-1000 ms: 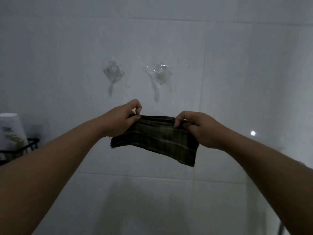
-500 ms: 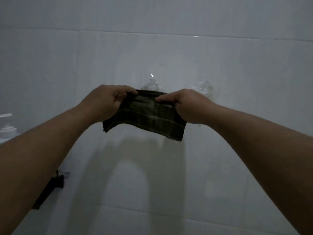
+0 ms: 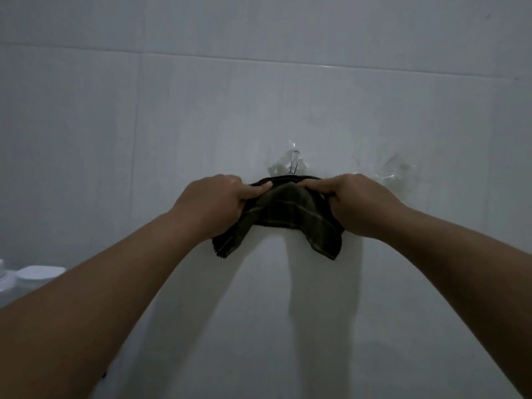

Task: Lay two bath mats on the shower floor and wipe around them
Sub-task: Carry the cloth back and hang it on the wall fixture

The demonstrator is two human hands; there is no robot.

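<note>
A small dark green cloth with pale stripes (image 3: 288, 214) hangs against the white tiled wall (image 3: 201, 116), its top edge just under a clear stick-on wall hook (image 3: 290, 165). My left hand (image 3: 213, 203) grips the cloth's upper left edge and my right hand (image 3: 354, 203) grips its upper right edge. The cloth's two lower corners droop down to either side. No bath mat and no floor are in view.
A second clear adhesive hook (image 3: 394, 171) sits on the wall to the right of the first. White bottle caps (image 3: 37, 273) show at the lower left edge, partly behind my left forearm.
Both hands have lifted the cloth up the wall to the left hook and drawn closer together, so the cloth now bunches and sags. The view tilted upward; the black rack left the frame.
</note>
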